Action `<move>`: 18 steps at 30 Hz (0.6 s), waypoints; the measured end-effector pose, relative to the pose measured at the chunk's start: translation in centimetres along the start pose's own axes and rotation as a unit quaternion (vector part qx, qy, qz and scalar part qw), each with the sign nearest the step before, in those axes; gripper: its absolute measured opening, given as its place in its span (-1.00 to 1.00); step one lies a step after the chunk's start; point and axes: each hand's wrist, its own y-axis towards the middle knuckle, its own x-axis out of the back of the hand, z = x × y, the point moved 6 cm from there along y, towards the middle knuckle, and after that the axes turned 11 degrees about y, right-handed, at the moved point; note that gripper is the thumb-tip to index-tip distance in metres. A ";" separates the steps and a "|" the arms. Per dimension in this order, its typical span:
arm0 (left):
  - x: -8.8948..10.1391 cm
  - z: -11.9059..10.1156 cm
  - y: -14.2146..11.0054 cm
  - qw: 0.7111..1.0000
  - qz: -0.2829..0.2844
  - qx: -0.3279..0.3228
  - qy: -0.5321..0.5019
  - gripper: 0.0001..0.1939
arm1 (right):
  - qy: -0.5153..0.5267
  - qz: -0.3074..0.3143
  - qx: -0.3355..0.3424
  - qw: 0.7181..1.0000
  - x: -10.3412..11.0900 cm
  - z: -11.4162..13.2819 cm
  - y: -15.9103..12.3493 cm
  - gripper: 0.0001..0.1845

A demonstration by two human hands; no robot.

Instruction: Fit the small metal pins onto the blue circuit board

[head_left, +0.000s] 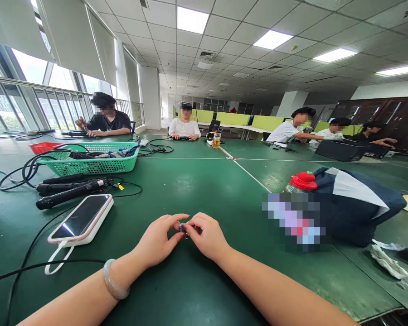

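Observation:
Just above the green tabletop (177, 280), my two hands meet in the lower middle of the head view. My left hand (158, 240), with a pale bangle on its wrist, pinches a small bluish-grey piece (182, 227) between thumb and fingers. Fingertips of my right hand (207, 235) close in on the same piece from the other side. A tiny metallic, gold-looking bit (187, 236) shows under the right fingertips. Most of the piece is covered by fingers, so its kind cannot be made out.
Left of my hands lie a phone (81, 217) on a white power bank, black stick-like devices (75, 192), cables and a green basket (91, 170). To the right are a dark bag (353, 203) and a red-lidded bottle (302, 181). Several people sit around the table.

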 end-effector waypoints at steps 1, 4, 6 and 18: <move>0.0 0.0 0.0 1.000 0.003 -0.001 -0.001 -0.60 | 0.001 0.001 0.002 1.000 0.0 0.0 0.0 -0.79; 0.0 -0.2 -0.1 1.000 0.009 -0.010 -0.009 -0.59 | 0.013 0.007 0.008 1.000 -0.1 0.1 0.0 -0.85; 0.0 -0.3 -0.1 1.000 0.012 -0.016 -0.015 -0.58 | 0.022 0.012 0.011 1.000 -0.1 0.0 -0.1 -0.88; -0.4 -0.3 -0.1 0.999 0.025 -0.025 -0.003 -0.51 | 0.019 0.034 0.037 0.999 -0.5 0.6 -0.1 -0.88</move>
